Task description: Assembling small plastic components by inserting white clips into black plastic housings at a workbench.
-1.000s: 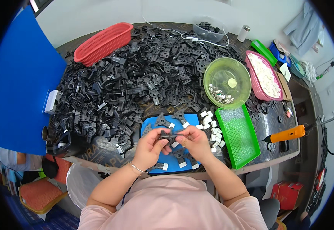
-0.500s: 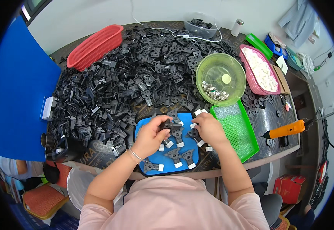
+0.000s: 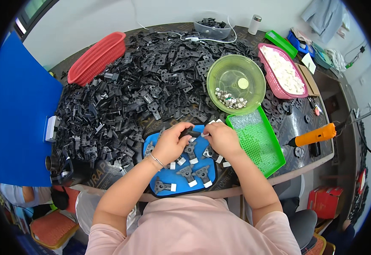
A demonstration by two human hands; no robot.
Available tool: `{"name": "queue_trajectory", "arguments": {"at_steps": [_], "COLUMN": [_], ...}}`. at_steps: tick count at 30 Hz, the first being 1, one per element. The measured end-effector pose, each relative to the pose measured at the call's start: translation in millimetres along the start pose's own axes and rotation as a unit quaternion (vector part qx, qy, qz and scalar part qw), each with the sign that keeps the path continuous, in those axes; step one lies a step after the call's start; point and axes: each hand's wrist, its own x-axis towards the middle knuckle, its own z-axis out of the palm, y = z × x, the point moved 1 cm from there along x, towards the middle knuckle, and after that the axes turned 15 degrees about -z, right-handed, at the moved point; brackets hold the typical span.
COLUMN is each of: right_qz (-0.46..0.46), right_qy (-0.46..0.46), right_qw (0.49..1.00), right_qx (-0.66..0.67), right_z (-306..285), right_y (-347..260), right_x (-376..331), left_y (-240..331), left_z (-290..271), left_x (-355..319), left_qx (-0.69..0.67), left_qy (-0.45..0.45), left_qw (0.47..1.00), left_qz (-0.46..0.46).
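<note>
My left hand (image 3: 172, 142) is closed around a black plastic bracket (image 3: 189, 133), holding it above the far part of a blue mat (image 3: 172, 175) with a black rim. Between the fingertips of my right hand (image 3: 221, 139) is a small white block (image 3: 204, 134), at the right end of that bracket; whether it is inserted is too small to tell. Several black brackets fitted with white blocks lie on the mat, among them one near the front (image 3: 186, 173). A few loose white blocks (image 3: 215, 122) rest just beyond my right hand.
A large heap of black brackets (image 3: 121, 106) covers the table's left and back. To the right are a green tray (image 3: 275, 146), a yellow-green bowl (image 3: 213, 70) of metal pieces, a pink basket (image 3: 275, 80) of white blocks and an orange electric screwdriver (image 3: 315, 135). A red basket (image 3: 96, 57) stands back left.
My right hand has lifted a white block from the mat's right edge and brought it left to the bracket in my left hand. The whole view has shifted slightly.
</note>
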Motion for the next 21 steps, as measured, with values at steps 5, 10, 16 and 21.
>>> {"name": "queue_trajectory", "arguments": {"at_steps": [5, 10, 16, 21], "right_qz": [0.041, 0.053, 0.059, 0.075], "right_qy": [0.017, 0.038, 0.032, 0.05], "right_qw": [0.998, 0.994, 0.996, 0.988], "right_qx": [0.045, 0.085, 0.061, 0.129], "right_z": [5, 8, 8, 7], "right_y": [3, 4, 6, 11], "right_x": [0, -1, 0, -5], "left_y": [10, 14, 30, 29], "left_z": [12, 25, 38, 51], "left_x": [16, 25, 25, 28], "left_qx": [0.104, 0.228, 0.387, 0.428], "left_qy": [0.033, 0.051, 0.047, 0.066], "left_qw": [0.987, 0.953, 0.908, 0.886], "left_qz": [0.118, 0.194, 0.153, 0.169]}}
